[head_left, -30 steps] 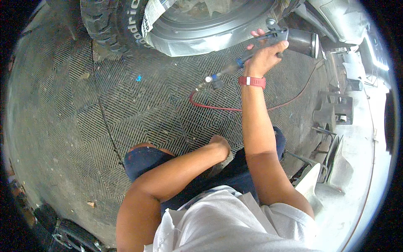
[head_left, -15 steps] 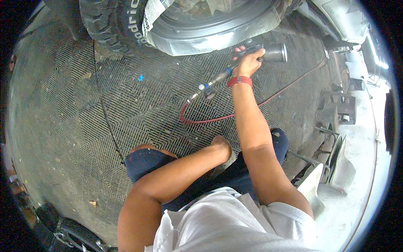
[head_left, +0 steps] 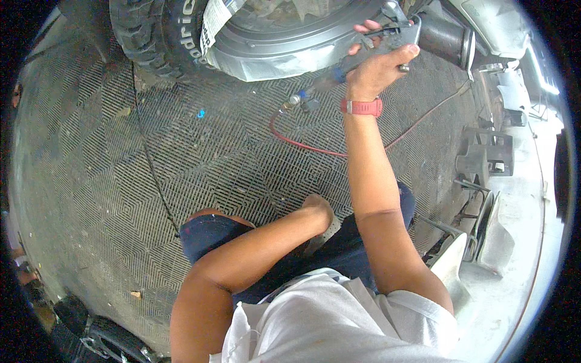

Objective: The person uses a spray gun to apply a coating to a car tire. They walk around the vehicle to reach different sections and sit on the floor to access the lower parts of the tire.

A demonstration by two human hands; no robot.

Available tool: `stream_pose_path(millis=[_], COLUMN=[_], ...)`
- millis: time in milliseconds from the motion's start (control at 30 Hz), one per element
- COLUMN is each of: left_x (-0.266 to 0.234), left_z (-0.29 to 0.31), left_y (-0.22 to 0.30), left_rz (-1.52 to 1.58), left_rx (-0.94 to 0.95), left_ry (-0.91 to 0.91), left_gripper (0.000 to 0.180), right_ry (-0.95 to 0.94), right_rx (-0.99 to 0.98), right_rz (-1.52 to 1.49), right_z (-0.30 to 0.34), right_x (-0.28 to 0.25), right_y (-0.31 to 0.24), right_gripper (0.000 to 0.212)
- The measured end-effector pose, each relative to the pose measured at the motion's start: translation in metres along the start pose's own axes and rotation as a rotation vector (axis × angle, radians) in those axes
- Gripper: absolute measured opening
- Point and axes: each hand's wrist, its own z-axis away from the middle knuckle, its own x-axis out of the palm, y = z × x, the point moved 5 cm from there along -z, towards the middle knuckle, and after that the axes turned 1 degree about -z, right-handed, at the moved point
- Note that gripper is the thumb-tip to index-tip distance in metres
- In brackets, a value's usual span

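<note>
My right hand (head_left: 381, 66), with a red watch on its wrist, grips a paint spray gun (head_left: 396, 37). The gun's dark cylindrical cup (head_left: 445, 39) sticks out to the right. A red air hose (head_left: 302, 144) runs from the fitting below its handle. Beyond the gun stands a tire (head_left: 145, 36) with a silver-grey rim (head_left: 266, 51), and strips of masking paper (head_left: 213, 21) lie along the rim's edge. The gun is close to the rim's right side. My left hand (head_left: 319, 209) rests bent between my knees, its fingers hidden.
Dark ribbed mats (head_left: 212, 163) cover the floor, with a small blue scrap (head_left: 201, 114) on them. A dark cord (head_left: 148, 151) runs along the left. Plastic chairs (head_left: 484, 157) line the right side, and black wheel-like parts (head_left: 112, 339) lie at the lower left.
My right hand has lifted the spray gun up and to the right, nearer the rim, and the hose has shifted with it. My left hand stays in place.
</note>
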Motion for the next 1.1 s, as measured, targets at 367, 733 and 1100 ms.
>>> stream_pose_path(millis=[367, 733, 1100], left_x=[-0.015, -0.016, 0.004], left_z=[0.024, 0.026, 0.004], left_y=[-0.009, -0.001, 0.005], left_rz=[0.145, 0.094, 0.093], left_rx=[-0.003, 0.033, -0.026], left_ry=[0.174, 0.023, 0.137], left_gripper=[0.032, 0.028, 0.025], right_ry=[-0.354, -0.39, -0.267], right_rx=[0.212, 0.548, 0.838], right_rz=[-0.059, -0.116, 0.349], right_z=[0.064, 0.062, 0.117], right_x=[0.044, 0.036, -0.028], right_y=[-0.015, 0.009, 0.102], right_gripper=[0.06, 0.071, 0.06])
